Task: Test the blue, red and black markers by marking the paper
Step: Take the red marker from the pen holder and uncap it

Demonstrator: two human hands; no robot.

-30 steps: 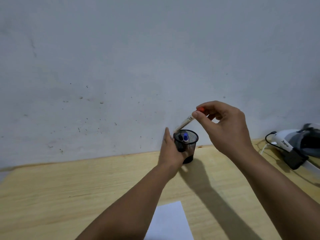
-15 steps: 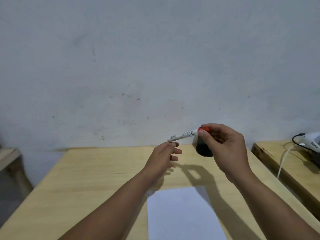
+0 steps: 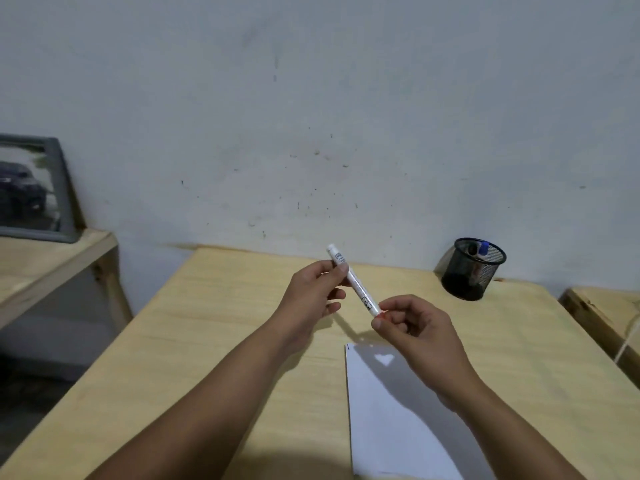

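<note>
— What have you got there?

— The red marker (image 3: 353, 281). It's in the air over the table (image 3: 214, 341), tilted, above the far end of the paper (image 3: 391, 420). My left hand (image 3: 311, 296) pinches the white barrel near its upper end, thumb and forefinger closed on it, the other fingers loose. My right hand (image 3: 412, 327) is curled around the red cap (image 3: 380, 315) at the lower end; only a sliver of red shows between my fingertips.

— How do you expect it to handle?

— Light and stiff, I'd say: a thin plastic tube that won't bend. The barrel looks smooth, so it could slip if I pull hard with a lazy pinch. I'd hold it mid-barrel, firmly, and draw the cap straight off along its length.

— Fragile?

— Hardly, though I'd guess the tip wants a gentle touch on the sheet.

— And the others?

— The blue marker (image 3: 483, 248) stands in the mesh cup (image 3: 471, 271) at the far right of the table, well apart from my hands. Something dark is beside it; I can't tell whether that's the black one.
</note>
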